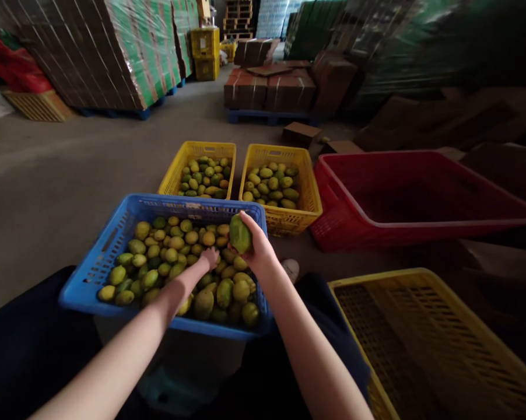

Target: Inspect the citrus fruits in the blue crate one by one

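A blue plastic crate (94, 256) stands in front of me, filled with yellow and green lemons (171, 255). My right hand (256, 245) is closed around a large green lemon (240, 234), raised above the crate's right side; the thumb lies along its upper right. My left hand (209, 256) reaches down into the middle of the pile. Its fingers curl over a lemon there, and that fruit is mostly hidden under them.
Two yellow crates (277, 220) of similar lemons stand just beyond the blue one. To the right are a red bin (420, 224) and another yellow crate (377, 280). Cartons on a blue pallet (269, 116) and wrapped stacks (153, 52) stand farther back.
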Available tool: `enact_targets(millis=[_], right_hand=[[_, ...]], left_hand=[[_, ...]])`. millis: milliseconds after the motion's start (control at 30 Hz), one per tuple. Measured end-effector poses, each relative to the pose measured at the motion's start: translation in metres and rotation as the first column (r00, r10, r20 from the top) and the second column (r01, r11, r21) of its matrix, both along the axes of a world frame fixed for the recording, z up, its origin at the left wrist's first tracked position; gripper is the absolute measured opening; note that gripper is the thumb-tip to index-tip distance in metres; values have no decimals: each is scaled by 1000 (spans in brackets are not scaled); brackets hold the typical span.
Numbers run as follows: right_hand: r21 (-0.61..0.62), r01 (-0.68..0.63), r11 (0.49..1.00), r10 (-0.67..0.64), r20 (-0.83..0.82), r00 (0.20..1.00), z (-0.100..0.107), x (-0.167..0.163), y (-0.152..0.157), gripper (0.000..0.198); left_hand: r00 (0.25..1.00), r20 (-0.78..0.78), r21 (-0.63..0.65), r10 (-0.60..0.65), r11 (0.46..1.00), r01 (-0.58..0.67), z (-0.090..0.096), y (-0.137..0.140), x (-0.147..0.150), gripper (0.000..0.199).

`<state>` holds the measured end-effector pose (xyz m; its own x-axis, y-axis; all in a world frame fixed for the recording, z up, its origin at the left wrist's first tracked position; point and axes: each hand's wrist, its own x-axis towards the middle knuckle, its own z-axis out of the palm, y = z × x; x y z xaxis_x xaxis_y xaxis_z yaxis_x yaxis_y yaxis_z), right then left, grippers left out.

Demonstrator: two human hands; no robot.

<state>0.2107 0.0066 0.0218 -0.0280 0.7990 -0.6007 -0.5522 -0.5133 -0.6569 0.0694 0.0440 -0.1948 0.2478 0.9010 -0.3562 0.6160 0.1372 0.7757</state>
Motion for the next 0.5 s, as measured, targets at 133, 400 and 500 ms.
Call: enact_targets(millis=[133,400,500], right_hand=[[70,-11,997,8,43,999,3,6,0,21],[99,-99,990,89,98,991,-18,-9,-5,34],[192,-175,966,145,157,977,-29,-29,-15,38]], left_hand=[[997,16,-48,79,996,-78,17,13,-15,29],[862,473,-149,181,981,-124,115,-3,-96,56],[824,540,-59,170,985,-164,144,-30,-124,73]])
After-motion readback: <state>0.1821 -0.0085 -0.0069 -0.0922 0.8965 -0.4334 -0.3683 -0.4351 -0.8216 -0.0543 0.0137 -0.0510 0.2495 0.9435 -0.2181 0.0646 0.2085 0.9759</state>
